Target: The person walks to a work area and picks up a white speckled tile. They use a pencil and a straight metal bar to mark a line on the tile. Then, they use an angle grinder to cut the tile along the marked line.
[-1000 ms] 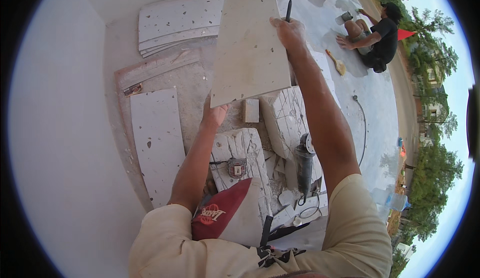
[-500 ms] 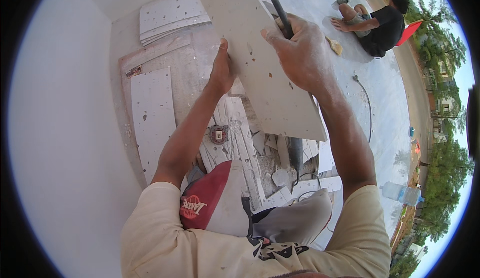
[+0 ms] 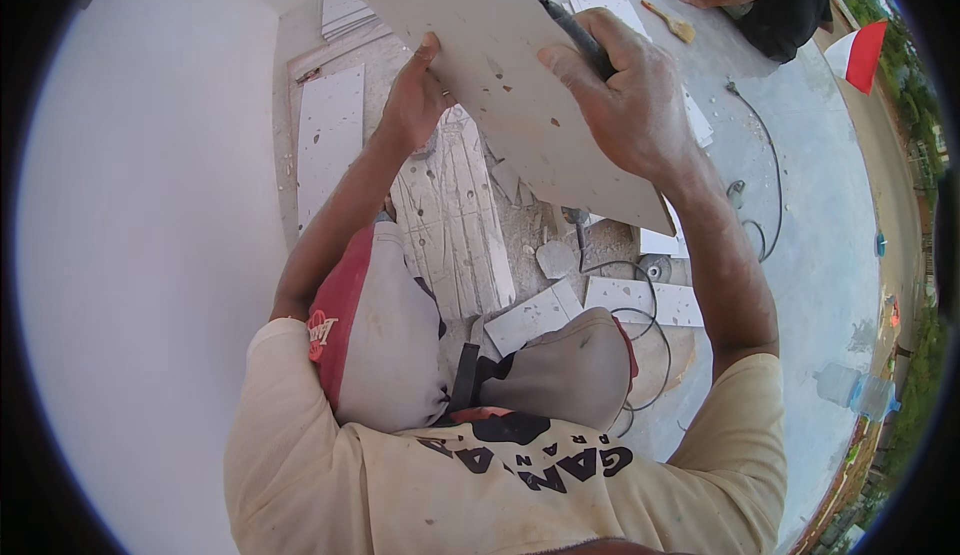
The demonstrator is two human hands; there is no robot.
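A long pale speckled tile is held up at a slant in front of me, its top end cut off by the picture's upper edge. My left hand is closed on its left edge, thumb on the face and fingers hidden behind. Near the right edge, my right hand grips a black marker, with the tip pointing up and left. The thumb of that hand lies over the tile's face. Whether its other fingers also hold the tile's edge, I cannot tell.
Below the tile lie a white-smeared board, cut tile pieces and a black cord. A white wall rises at left. A brush lies near a seated person. A water bottle is at far right.
The view has shifted, so the floor things and the other person sit higher in the picture. The tile is tilted more sideways. Both hands keep their grips.
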